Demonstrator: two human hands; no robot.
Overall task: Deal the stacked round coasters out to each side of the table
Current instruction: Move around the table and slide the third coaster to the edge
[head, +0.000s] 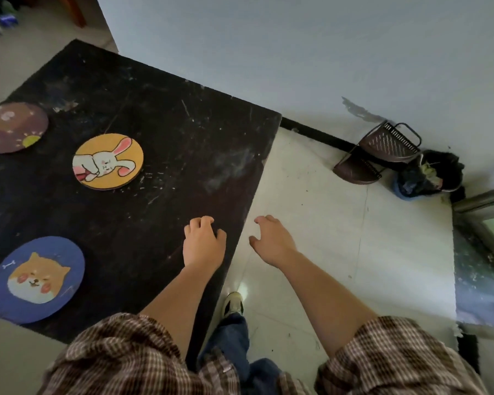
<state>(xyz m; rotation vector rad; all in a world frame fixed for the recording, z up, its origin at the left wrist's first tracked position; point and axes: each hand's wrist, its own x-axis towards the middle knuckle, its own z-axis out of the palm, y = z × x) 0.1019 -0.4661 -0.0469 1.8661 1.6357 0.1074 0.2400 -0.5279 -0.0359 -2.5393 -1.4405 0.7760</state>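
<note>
Head view: the rabbit coaster stack [108,161] sits mid-table [183,132]. It lies up and left of the left hand [203,242], which hovers empty, fingers curled, near the table's right edge. The right hand [271,240], loosely spread and empty, hangs off the table, farther away. The dog coaster [37,279] and purple coaster [13,126] already lie apart from the stack.

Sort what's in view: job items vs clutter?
Job: yellow rabbit coaster stack, blue dog coaster, purple coaster, black table.
Clutter: brown rack and bin on the floor by the wall.
</note>
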